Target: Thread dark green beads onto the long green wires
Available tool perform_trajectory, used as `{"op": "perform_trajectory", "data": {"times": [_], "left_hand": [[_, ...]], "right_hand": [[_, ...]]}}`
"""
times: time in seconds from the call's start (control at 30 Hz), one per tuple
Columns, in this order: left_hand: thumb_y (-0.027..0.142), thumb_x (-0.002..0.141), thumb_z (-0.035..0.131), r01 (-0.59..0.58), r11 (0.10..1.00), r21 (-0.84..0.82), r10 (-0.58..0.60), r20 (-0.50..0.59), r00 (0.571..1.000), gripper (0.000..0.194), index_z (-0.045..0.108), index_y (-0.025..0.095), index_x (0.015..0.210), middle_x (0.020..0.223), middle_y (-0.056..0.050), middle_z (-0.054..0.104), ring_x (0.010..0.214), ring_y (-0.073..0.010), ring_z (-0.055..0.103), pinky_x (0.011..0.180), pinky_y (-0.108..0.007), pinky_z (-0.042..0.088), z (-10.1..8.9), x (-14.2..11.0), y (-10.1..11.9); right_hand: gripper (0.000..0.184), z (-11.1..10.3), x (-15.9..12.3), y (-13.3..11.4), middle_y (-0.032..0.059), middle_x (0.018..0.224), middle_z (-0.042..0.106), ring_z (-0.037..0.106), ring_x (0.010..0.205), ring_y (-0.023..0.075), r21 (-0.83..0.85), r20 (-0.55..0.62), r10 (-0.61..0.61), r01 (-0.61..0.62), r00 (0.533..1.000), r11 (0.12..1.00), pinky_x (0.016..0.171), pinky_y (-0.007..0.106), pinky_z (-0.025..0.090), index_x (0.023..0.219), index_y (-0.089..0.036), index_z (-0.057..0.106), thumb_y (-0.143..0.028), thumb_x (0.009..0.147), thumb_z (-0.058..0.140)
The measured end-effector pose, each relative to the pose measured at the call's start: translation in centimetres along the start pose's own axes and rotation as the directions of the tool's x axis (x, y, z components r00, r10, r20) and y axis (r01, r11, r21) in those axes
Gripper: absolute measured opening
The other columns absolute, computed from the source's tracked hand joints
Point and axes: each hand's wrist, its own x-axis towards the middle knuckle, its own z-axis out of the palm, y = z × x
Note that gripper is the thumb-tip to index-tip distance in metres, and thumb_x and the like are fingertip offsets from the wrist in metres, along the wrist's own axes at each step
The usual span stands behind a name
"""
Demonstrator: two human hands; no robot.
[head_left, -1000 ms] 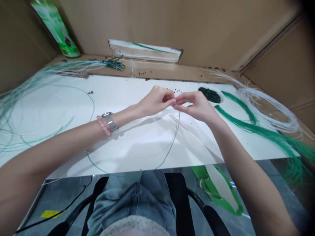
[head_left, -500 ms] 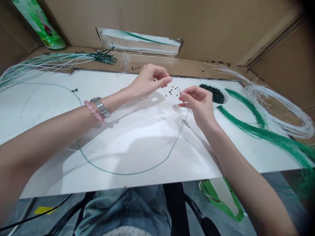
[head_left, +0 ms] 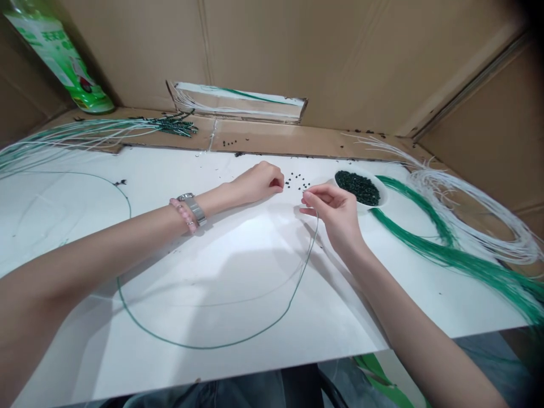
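Observation:
My right hand [head_left: 335, 209] pinches a thin green cord [head_left: 211, 347], which hangs from my fingertips and sweeps in a wide loop across the white board [head_left: 238, 266] and under my left forearm. Its thumb and forefinger are close to a few loose black beads [head_left: 298, 180] scattered on the board. On the other side of those beads, my left hand [head_left: 266, 178] rests low with its fingers curled together; whatever is between them, if anything, is hidden. A white bowl [head_left: 383, 195] full of dark beads [head_left: 357, 187] stands just behind my right hand.
Green cords [head_left: 446, 260] and a coil of white cords [head_left: 505, 224] lie on the right. Strands with dark beaded ends [head_left: 174, 123] lie at the back left, near a green bottle [head_left: 80, 73]. Cardboard walls [head_left: 340, 62], one with a slot [head_left: 242, 102], enclose the board.
My left hand has come down to the board beside the loose beads, and its fingers have closed up. My right hand still pinches the cord. The view has tilted upward.

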Motion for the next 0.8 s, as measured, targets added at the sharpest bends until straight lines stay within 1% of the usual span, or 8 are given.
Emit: {"op": "perform_trajectory", "data": {"times": [0.27,0.33,0.43,0.5,0.57,0.67,0.73,0.8], "left_hand": [[0.008,0.066,0.057,0.054,0.989,-0.138,-0.063,-0.063,0.996,0.014,0.07,0.013,0.065,0.069,-0.006,0.067,0.062,-0.0137,0.053,0.065,-0.027,0.038,0.0,0.0,0.6],[0.008,0.063,0.059,0.091,0.972,-0.218,-0.111,-0.082,0.99,0.011,0.069,0.013,0.063,0.063,-0.004,0.066,0.059,-0.0127,0.053,0.065,-0.027,0.039,-0.7,-0.8,1.2],[0.012,0.064,0.062,0.185,0.91,-0.372,-0.238,-0.102,0.966,0.007,0.07,0.012,0.065,0.06,-0.004,0.065,0.059,-0.0125,0.055,0.062,-0.026,0.041,-1.8,-3.1,2.4],[0.019,0.067,0.064,0.256,0.818,-0.514,-0.355,-0.102,0.929,0.009,0.069,0.011,0.069,0.063,-0.005,0.066,0.059,-0.0125,0.057,0.058,-0.025,0.043,-2.3,-5.1,3.3],[0.027,0.071,0.063,0.29,0.669,-0.685,-0.48,-0.1,0.872,0.015,0.068,0.012,0.073,0.069,-0.005,0.067,0.062,-0.0115,0.059,0.058,-0.024,0.046,-2.4,-7.0,4.2],[0.029,0.073,0.063,0.228,0.398,-0.888,-0.622,-0.079,0.779,0.015,0.064,0.015,0.077,0.077,-0.003,0.067,0.068,-0.0082,0.061,0.066,-0.02,0.05,-2.0,-9.5,5.5],[0.027,0.072,0.064,0.181,0.289,-0.94,-0.661,-0.059,0.748,0.012,0.062,0.016,0.078,0.077,-0.001,0.066,0.07,-0.0065,0.061,0.071,-0.018,0.051,-1.7,-10.7,6.3],[0.024,0.07,0.066,0.141,0.204,-0.969,-0.671,-0.033,0.74,0.011,0.063,0.017,0.077,0.075,0.0,0.065,0.07,-0.0062,0.061,0.074,-0.018,0.052,-1.4,-11.5,6.8]], "right_hand": [[0.01,0.1,0.1,0.0,-0.0008,0.066,0.061,0.059,0.065,0.0115,-0.058,0.006,-0.052,0.052,0.999,0.997,0.06,0.027,0.059,0.068,-0.019,0.064,-0.026,0.066,0.07],[0.009,0.3,0.2,-0.2,-0.0008,0.067,0.061,0.059,0.065,0.0115,-0.073,0.011,-0.082,0.083,0.997,0.994,0.06,0.027,0.059,0.067,-0.019,0.064,-0.025,0.066,0.07],[0.007,1.1,0.3,-0.8,-0.0008,0.067,0.062,0.06,0.065,0.0117,-0.085,0.035,-0.128,0.131,0.991,0.988,0.061,0.028,0.058,0.067,-0.019,0.064,-0.023,0.068,0.069],[0.005,2.1,0.3,-1.5,-0.0007,0.068,0.062,0.06,0.065,0.012,-0.085,0.058,-0.165,0.17,0.985,0.982,0.061,0.028,0.058,0.067,-0.019,0.064,-0.021,0.069,0.068],[0.006,3.3,0.1,-2.2,-0.0008,0.069,0.062,0.06,0.066,0.0121,-0.073,0.083,-0.207,0.213,0.975,0.974,0.061,0.027,0.057,0.066,-0.02,0.064,-0.018,0.07,0.067],[0.007,5.4,-0.9,-2.8,-0.0008,0.071,0.061,0.06,0.067,0.0123,-0.067,0.104,-0.276,0.283,0.956,0.957,0.059,0.026,0.056,0.067,-0.02,0.062,-0.018,0.074,0.065],[0.007,6.5,-1.9,-2.7,-0.0007,0.072,0.061,0.06,0.07,0.0124,-0.06,0.116,-0.295,0.303,0.949,0.951,0.059,0.025,0.056,0.069,-0.021,0.062,-0.018,0.075,0.064],[0.006,7.2,-3.0,-2.2,-0.0001,0.074,0.063,0.061,0.073,0.0131,-0.039,0.147,-0.276,0.284,0.95,0.958,0.062,0.026,0.057,0.072,-0.021,0.062,-0.018,0.076,0.064]]}}
